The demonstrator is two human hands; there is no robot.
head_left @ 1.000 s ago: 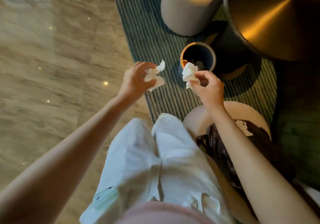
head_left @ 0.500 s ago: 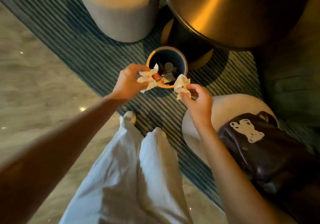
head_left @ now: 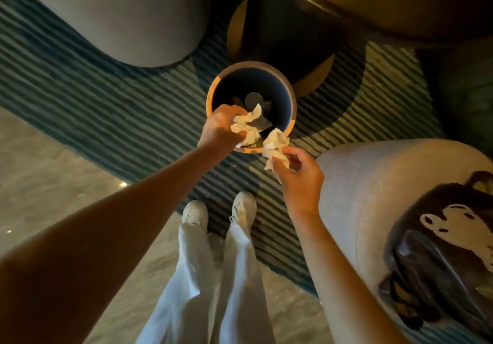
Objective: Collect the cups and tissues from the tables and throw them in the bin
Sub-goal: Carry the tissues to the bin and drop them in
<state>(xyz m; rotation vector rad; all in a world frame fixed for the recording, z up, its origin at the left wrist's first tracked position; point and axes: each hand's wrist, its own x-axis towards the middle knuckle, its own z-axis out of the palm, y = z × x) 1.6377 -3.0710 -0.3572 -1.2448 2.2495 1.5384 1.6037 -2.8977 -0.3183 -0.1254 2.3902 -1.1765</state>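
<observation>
Counting two tissues (head_left: 246,125) (head_left: 276,147), one bin (head_left: 289,90)

Bin (head_left: 289,95) contents dim, indistinct

We're standing where a striped teal rug (head_left: 112,109) meets the glossy marble floor (head_left: 53,183), with grey pouf seats (head_left: 128,18) around and warm amber light glinting off a dark round surface (head_left: 400,2).
</observation>
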